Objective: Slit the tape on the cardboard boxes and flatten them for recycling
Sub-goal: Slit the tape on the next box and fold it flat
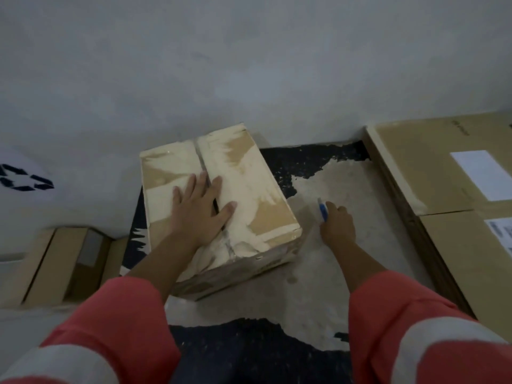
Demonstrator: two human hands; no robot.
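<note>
A taped cardboard box [249, 173] stands on the floor in the middle, its top flaps meeting at a centre seam under pale torn tape. My left hand [201, 207] lies flat on the top with fingers spread across the seam. To the right of the box, my right hand [336, 225] grips a blue utility knife [322, 209], its tip pointing away from me, above the floor and apart from the box.
Large flat cardboard boxes [443, 195] with white labels lie at the right. A small open box [66, 267] sits at the left, beside a white bag with a recycling mark [23, 180]. A grey wall [249, 65] rises just behind the box. The floor [346, 184] is patchy black and grey.
</note>
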